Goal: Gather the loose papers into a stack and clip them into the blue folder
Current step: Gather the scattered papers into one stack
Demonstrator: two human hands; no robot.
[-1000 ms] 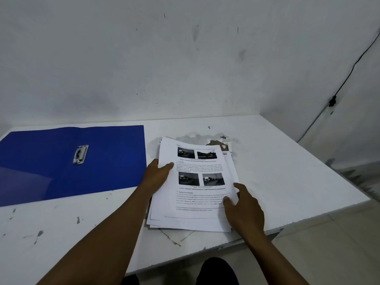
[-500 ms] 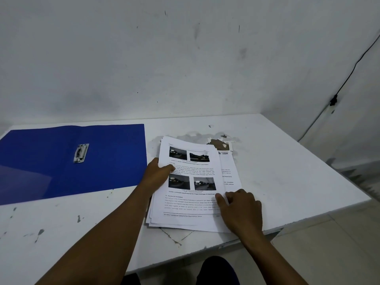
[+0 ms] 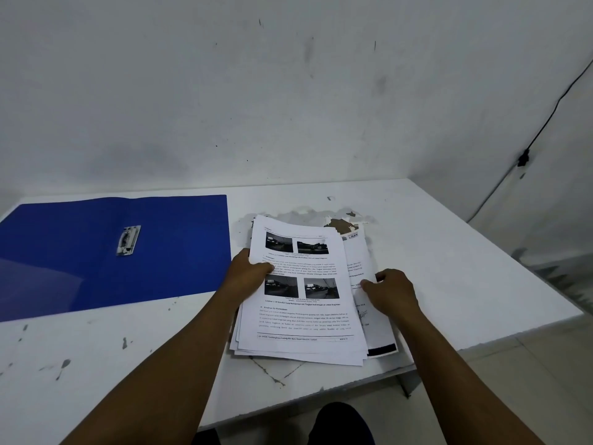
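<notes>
A loose pile of printed white papers (image 3: 305, 319) lies on the white table, its top sheet showing several dark photos and text. My left hand (image 3: 247, 273) grips the pile's left edge, thumb on the top sheet. My right hand (image 3: 390, 292) pinches the right edge of lower sheets that stick out to the right. The blue folder (image 3: 176, 248) lies open and flat to the left of the pile, with a metal clip (image 3: 128, 239) near its middle fold.
The white table (image 3: 449, 252) has chipped paint behind the pile and dark specks at the front left. Its front edge runs just below the papers, its right edge nearby. A wall stands behind. A black cable (image 3: 545, 123) hangs on the right wall.
My right hand has moved from the pile's lower right corner up to its right edge. The top sheets have shifted left, uncovering lower sheets on the right. My left hand stays put.
</notes>
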